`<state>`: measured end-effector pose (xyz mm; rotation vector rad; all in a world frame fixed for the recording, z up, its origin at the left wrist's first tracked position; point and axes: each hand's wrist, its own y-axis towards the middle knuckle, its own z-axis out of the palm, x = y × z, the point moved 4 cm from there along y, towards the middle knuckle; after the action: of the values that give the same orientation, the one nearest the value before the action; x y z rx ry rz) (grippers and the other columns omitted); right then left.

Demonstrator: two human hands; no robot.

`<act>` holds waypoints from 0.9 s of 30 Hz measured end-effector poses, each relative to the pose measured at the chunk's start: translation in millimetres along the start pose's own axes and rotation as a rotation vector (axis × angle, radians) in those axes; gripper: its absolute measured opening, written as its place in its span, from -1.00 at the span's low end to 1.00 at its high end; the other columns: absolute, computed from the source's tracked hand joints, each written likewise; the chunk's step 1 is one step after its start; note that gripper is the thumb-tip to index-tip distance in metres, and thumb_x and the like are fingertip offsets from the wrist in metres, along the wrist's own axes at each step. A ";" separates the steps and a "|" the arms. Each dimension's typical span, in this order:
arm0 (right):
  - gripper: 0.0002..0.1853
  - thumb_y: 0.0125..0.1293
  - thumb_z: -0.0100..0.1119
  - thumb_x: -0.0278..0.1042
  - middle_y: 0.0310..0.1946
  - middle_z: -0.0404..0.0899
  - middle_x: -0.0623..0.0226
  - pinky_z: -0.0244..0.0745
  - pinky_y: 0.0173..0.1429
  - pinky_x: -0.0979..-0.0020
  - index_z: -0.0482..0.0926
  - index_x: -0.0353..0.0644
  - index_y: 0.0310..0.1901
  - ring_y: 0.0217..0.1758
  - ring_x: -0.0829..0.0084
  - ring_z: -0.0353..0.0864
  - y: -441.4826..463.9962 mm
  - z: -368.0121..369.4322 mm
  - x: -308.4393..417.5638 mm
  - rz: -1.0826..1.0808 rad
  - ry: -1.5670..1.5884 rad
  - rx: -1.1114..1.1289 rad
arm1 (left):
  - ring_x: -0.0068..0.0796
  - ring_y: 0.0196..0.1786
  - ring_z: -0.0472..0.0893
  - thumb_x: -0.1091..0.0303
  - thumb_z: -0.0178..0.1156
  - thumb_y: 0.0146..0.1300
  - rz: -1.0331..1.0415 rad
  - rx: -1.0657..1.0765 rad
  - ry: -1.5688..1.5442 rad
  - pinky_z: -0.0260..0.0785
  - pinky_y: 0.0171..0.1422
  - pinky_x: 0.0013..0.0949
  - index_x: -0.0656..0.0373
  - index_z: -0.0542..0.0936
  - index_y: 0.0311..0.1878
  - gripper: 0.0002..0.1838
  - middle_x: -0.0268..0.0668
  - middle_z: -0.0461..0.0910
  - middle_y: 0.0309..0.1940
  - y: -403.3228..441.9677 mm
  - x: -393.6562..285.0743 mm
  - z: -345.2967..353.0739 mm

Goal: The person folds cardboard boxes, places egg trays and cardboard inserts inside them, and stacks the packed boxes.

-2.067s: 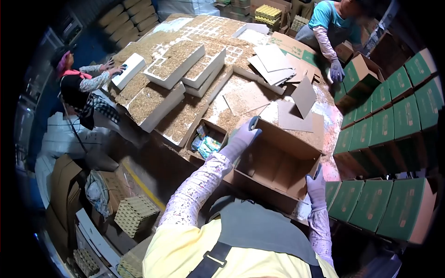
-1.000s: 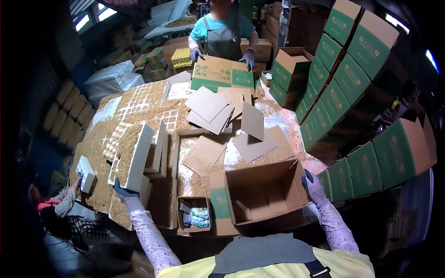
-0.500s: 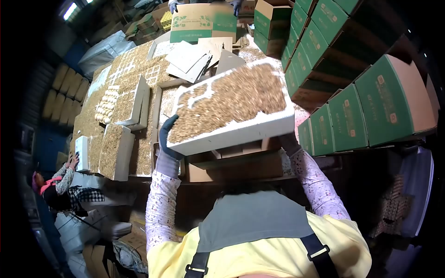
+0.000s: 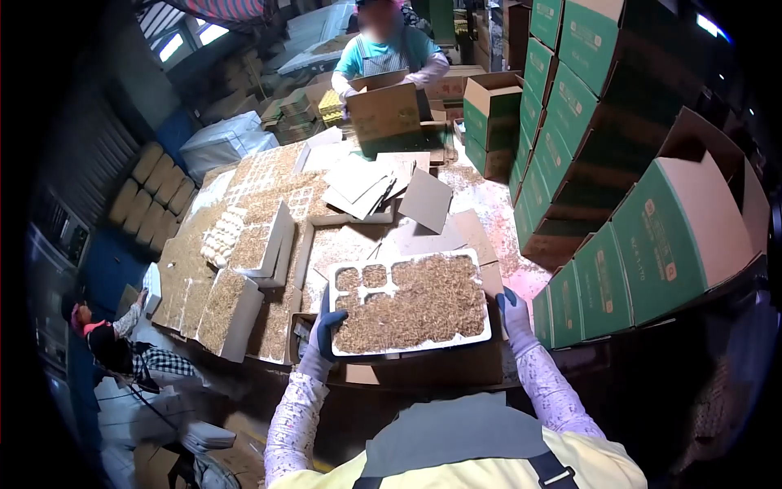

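In front of my chest is a white foam tray (image 4: 407,350), filled with brown husk-like bedding (image 4: 428,301). Several square cells show in its upper left corner. My left hand (image 4: 327,328), in a dark glove, grips the tray's left end with the thumb over the rim. At the right end my gloved right hand (image 4: 515,313) is closed on the side, its fingers partly hidden. Beneath the tray, an open cardboard box (image 4: 448,371) is partly covered by it.
Green cartons (image 4: 570,147) are stacked at the right. Loose cardboard sheets (image 4: 358,183) lie beyond the tray. Eggs (image 4: 221,236) sit in bedding at left, near more foam trays (image 4: 228,314). Across the table a co-worker (image 4: 383,53) handles a carton (image 4: 387,118); another person (image 4: 106,338) stands far left.
The tray has come down from a raised, tilted position to a flatter one, still between both hands. My view has tilted up, and the co-worker's carton has turned.
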<state>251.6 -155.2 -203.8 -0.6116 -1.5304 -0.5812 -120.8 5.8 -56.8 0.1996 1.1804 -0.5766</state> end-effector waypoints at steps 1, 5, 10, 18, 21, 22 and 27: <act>-0.71 0.36 0.09 -0.39 -0.20 0.67 0.32 0.47 0.00 0.45 0.60 -0.33 0.03 -0.14 0.55 0.59 -0.3 -5.1 -10.8 0.055 -0.038 0.015 | -0.40 0.30 0.36 0.38 0.07 0.04 -0.037 -0.009 0.078 0.23 0.34 -0.40 0.06 0.02 0.54 -0.09 -0.25 0.28 0.37 -2.0 0.4 -2.5; -0.73 0.32 0.08 -0.46 -0.18 0.70 0.12 0.51 0.04 0.41 0.60 -0.38 -0.01 -0.13 0.38 0.66 -6.7 -1.9 -10.3 -0.003 -0.339 -0.155 | -0.48 0.28 0.33 0.33 0.09 0.06 -0.054 0.005 0.187 0.23 0.26 -0.50 0.13 0.05 0.53 -0.11 -0.30 0.26 0.36 5.8 21.3 -25.1; -0.71 0.33 0.05 -0.47 -0.13 0.68 0.11 0.53 0.03 0.40 0.57 -0.40 0.02 -0.11 0.39 0.66 -12.9 8.2 0.9 0.055 -0.074 -0.186 | -0.41 0.31 0.30 0.39 0.15 0.04 -0.099 0.004 0.193 0.19 0.33 -0.42 0.14 0.10 0.50 -0.12 -0.28 0.26 0.34 9.6 16.5 -2.6; -0.72 0.42 0.00 -0.38 -0.14 0.68 0.14 0.50 -0.02 0.33 0.57 -0.38 0.01 -0.15 0.32 0.63 -24.6 12.9 57.2 -0.115 -0.392 -0.078 | 0.00 -0.09 0.65 0.30 0.01 0.29 -0.119 0.040 1.753 0.47 0.00 -0.02 0.41 0.42 0.05 -0.62 0.13 0.57 -0.17 15.7 37.4 3.8; -0.70 0.43 -0.01 -0.38 -0.12 0.67 0.22 0.48 -0.04 0.42 0.55 -0.40 0.06 -0.14 0.45 0.59 -16.3 20.3 54.1 -0.047 -0.312 0.015 | -0.16 -0.34 0.67 0.47 0.00 0.17 0.236 0.004 1.827 0.55 -0.19 -0.18 0.46 0.54 -0.11 -0.71 0.06 0.59 -0.29 18.0 76.9 -13.7; -0.69 0.43 0.00 -0.39 -0.11 0.66 0.23 0.47 -0.04 0.45 0.54 -0.40 0.07 -0.13 0.47 0.59 -22.1 24.4 72.9 -0.036 -0.356 0.024 | -0.15 -0.18 0.65 0.50 0.06 0.13 0.079 0.080 1.799 0.53 -0.04 -0.19 0.44 0.54 -0.08 -0.71 0.09 0.56 -0.19 22.3 83.5 -11.6; -0.64 0.44 -0.01 -0.28 -0.03 0.65 0.11 0.46 0.07 0.33 0.53 -0.32 0.12 -0.04 0.27 0.62 -16.5 35.4 93.6 -0.107 -0.735 0.108 | -0.24 -0.06 0.62 0.24 0.26 0.05 0.939 -0.554 1.493 0.49 -0.01 -0.22 0.11 0.63 -0.13 -0.70 -0.20 0.62 -0.22 -11.1 -75.3 -91.4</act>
<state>211.7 -139.7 -111.8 -0.7029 -2.2784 -0.3585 -220.2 60.7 -21.5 0.7130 2.3500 0.9494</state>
